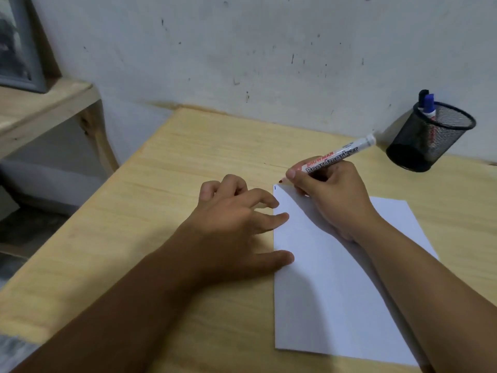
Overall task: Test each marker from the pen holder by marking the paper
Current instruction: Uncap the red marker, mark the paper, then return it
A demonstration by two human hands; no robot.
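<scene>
A white sheet of paper (pixel 322 292) lies on the wooden table (pixel 188 157). My right hand (pixel 333 200) grips a white board marker (pixel 338 154) with red lettering, its uncapped tip at the paper's far left corner. A short dark stroke (pixel 275 187) shows just left of the tip. My left hand (pixel 236 224) rests flat with spread fingers on the paper's left edge. A black mesh pen holder (pixel 430 135) stands at the back right, with a blue-capped marker (pixel 429 105) and a black-capped one (pixel 422 94) inside.
A pale wall runs behind the table. To the left stands a wooden shelf (pixel 40 109) with a framed picture (pixel 18 44) on it. The table's left edge drops off toward the floor.
</scene>
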